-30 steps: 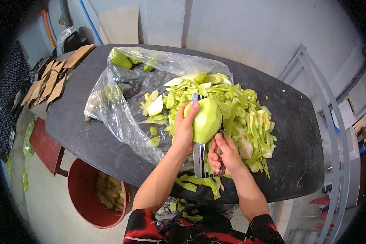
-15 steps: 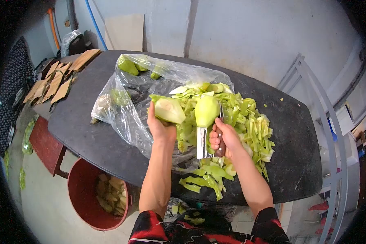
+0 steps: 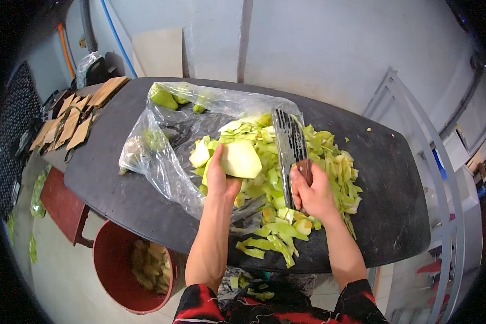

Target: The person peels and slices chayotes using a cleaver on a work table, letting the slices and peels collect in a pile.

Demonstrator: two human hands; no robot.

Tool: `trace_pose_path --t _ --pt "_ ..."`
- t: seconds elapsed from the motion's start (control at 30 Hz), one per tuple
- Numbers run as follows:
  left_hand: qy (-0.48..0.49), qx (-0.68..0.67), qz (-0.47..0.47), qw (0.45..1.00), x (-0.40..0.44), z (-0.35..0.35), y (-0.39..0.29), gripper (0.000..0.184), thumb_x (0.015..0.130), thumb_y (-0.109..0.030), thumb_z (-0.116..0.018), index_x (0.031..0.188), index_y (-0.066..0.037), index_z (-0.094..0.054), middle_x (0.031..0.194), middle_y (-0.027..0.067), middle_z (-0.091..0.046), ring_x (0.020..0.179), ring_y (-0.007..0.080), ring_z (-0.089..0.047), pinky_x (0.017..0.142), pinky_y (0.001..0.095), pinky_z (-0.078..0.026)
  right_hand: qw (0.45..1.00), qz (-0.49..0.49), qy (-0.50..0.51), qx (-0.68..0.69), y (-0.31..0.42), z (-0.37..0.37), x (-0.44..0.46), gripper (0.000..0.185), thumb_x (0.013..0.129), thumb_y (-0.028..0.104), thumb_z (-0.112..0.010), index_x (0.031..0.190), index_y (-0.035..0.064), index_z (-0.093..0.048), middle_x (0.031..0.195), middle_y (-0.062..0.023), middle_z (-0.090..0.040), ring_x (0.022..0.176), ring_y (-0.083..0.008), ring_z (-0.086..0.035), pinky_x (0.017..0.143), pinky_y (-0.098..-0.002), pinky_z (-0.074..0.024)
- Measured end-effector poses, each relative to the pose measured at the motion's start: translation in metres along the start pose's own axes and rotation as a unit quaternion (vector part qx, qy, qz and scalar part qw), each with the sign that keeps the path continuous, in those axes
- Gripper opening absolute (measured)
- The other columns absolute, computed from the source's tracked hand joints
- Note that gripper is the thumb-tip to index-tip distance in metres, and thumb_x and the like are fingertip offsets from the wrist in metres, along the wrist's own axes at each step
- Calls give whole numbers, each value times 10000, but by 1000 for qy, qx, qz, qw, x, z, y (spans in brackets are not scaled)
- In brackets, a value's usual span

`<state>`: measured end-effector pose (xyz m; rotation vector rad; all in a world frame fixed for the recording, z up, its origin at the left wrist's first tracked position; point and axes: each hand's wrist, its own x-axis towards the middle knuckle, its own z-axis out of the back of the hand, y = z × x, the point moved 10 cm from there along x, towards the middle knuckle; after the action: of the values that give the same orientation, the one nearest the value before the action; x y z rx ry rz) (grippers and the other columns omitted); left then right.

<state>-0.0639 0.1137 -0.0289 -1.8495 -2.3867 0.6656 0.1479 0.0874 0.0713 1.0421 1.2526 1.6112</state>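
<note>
My left hand [image 3: 221, 181] is wrapped round a pale, peeled piece of what looks like green papaya [image 3: 243, 160], thumb on its near side. Just left of the fingers shows another pale-green piece [image 3: 200, 155]; whether the hand touches it I cannot tell. My right hand [image 3: 311, 190] grips the brown wooden handle of a cleaver [image 3: 289, 143]. Its wide, wet blade points away from me, over the peelings and apart from the held papaya. A large heap of green peelings [image 3: 337, 173] lies under and around both hands.
A clear plastic bag [image 3: 162, 162] spreads over the dark table [image 3: 113, 178], with unpeeled green fruits [image 3: 163, 96] at its far end. Below the left edge stands a red bucket [image 3: 105, 259] holding pale pieces. Cardboard strips [image 3: 70, 119] lie at far left; a grey metal rail [image 3: 424, 129] stands right.
The cleaver has swung up, its blade now pointing away from me. The peeled papaya beside it is gone from there. My left hand now shows a smoother, pale piece further right.
</note>
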Motion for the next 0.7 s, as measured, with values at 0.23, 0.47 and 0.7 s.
trace_pose_path --t 0.23,0.47,0.7 --pt "17 -25 83 996 -25 -28 37 524 970 -449 -479 1337 -75 -507 1308 112 -583 1188 285 -565 1068 488 -405 968 139 -81 -194 11 -4 -19 405 808 280 -798 985 11 -553 563 -42 -546 492 -174 -535 501 -341 -430" --pt "214 -21 178 960 -60 -65 51 586 918 -371 -393 1397 -38 -436 1406 155 -499 1275 337 -493 1082 530 -357 963 142 -157 -165 10 26 -12 434 774 207 -836 1021 -1 -547 625 -52 -563 546 -138 -542 532 -306 -444" --pt "226 -16 243 943 -74 -75 50 658 894 -436 -470 1432 -62 -416 1440 160 -472 1296 351 -479 1063 560 -368 974 111 -165 -109 -1 50 7 388 827 214 -793 1045 -1 -554 651 -24 -562 543 -111 -507 528 -287 -429"
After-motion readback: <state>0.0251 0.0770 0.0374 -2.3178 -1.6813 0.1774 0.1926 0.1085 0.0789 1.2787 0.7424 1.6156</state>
